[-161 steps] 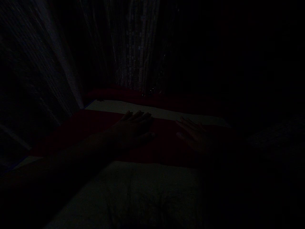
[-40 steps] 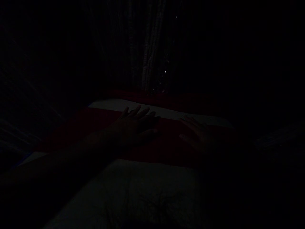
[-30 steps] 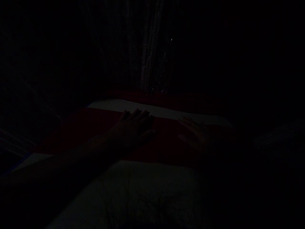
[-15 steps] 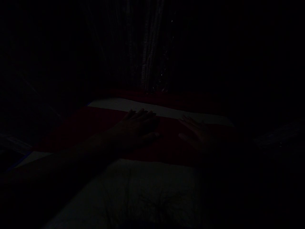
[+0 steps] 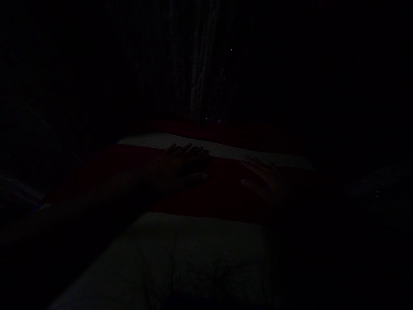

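A cloth with broad red and white bands (image 5: 222, 189) lies spread out before me in very dim light. My left hand (image 5: 179, 165) rests palm down on a red band, its fingers spread and their tips at the white strip. To the right, my right hand (image 5: 264, 178) also lies on the red band with fingers stretched and thumb apart. Both hands look flat on the cloth with nothing in them. Much of the right forearm is lost in darkness.
Past the cloth's far edge, pale vertical streaks (image 5: 198, 64) and small glints show in the dark; what they belong to is unclear. Thin dark line-like shadows (image 5: 216, 271) fall on the near white band. The surroundings are nearly black.
My left hand has slid slightly to the left across the cloth. The right hand stays almost in place.
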{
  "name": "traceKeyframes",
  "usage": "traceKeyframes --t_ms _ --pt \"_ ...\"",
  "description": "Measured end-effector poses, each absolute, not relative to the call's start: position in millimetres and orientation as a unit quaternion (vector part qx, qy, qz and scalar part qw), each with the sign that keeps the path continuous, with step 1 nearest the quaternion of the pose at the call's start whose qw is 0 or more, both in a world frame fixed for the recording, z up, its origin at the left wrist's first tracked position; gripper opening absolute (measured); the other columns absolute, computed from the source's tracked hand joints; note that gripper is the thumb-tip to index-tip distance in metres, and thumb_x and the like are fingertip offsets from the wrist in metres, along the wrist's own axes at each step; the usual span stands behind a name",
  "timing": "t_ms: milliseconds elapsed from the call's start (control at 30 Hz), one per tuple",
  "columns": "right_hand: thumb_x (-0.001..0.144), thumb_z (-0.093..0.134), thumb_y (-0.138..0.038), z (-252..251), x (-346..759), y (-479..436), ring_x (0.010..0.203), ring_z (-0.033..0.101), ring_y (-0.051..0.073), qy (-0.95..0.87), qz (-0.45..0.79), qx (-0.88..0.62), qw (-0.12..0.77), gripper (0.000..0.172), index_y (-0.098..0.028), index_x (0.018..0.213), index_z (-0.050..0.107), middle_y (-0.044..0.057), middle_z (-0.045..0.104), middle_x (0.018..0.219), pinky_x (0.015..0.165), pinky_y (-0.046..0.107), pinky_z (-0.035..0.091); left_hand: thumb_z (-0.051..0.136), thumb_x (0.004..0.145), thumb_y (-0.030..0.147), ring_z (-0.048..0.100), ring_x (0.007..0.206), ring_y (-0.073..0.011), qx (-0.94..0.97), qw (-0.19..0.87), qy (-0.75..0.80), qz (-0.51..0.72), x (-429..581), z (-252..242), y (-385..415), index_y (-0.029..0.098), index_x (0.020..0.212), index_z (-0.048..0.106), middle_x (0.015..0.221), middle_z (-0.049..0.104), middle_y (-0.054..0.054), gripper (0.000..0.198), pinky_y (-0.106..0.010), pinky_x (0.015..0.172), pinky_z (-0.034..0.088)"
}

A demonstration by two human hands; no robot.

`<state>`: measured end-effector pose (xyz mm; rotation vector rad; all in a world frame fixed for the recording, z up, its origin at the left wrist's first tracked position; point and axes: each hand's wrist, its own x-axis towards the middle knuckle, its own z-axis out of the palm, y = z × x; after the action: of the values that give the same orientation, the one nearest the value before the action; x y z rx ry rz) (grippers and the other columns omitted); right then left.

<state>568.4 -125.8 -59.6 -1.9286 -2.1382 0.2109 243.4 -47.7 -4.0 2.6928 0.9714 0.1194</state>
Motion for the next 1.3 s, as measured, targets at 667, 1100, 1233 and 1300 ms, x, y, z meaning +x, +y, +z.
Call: traceKeyframes --t_ms 667,1100,1233,1300 --pt "0.093 0.034 -0.083 -56 567 -126 0.164 0.02 0.024 -0.722 0.093 -0.676 0.117 0.085 -0.034 0.163 0.043 -0.004 0.024 0.172 0.136 0.062 0.008 0.035 0.108 0.071 0.003 0.167 -0.0337 0.934 0.132 0.332 0.021 250 -4 -55 0.034 0.171 0.025 0.179 0.012 -0.001 0.074 -0.066 0.132 0.0" --pt "0.097 0.034 -0.081 -63 563 -128 0.162 0.025 0.025 -0.741 0.096 -0.647 0.153 0.081 -0.034 0.16 0.048 -0.001 0.029 0.171 0.135 0.063 0.01 0.034 0.106 0.075 0.005 0.167 -0.0349 0.932 0.124 0.339 0.028 249 -13 -49 0.033 0.171 0.028 0.179 0.014 -0.003 0.077 -0.066 0.131 -0.001" --pt "0.096 0.036 -0.08 -57 561 -128 0.163 0.025 0.024 -0.735 0.099 -0.653 0.151 0.081 -0.034 0.16 0.048 -0.002 0.028 0.171 0.135 0.062 0.012 0.034 0.106 0.076 0.003 0.167 -0.035 0.931 0.127 0.341 0.031 249 -10 -52 0.034 0.17 0.028 0.179 0.013 -0.003 0.077 -0.066 0.131 0.0" --pt "0.096 0.035 -0.079 -56 560 -128 0.163 0.023 0.023 -0.733 0.091 -0.656 0.153 0.08 -0.033 0.16 0.048 -0.004 0.026 0.171 0.135 0.062 0.01 0.034 0.107 0.074 0.004 0.167 -0.035 0.93 0.127 0.343 0.033 250 -8 -54 0.033 0.17 0.029 0.179 0.014 -0.004 0.076 -0.066 0.131 0.001"
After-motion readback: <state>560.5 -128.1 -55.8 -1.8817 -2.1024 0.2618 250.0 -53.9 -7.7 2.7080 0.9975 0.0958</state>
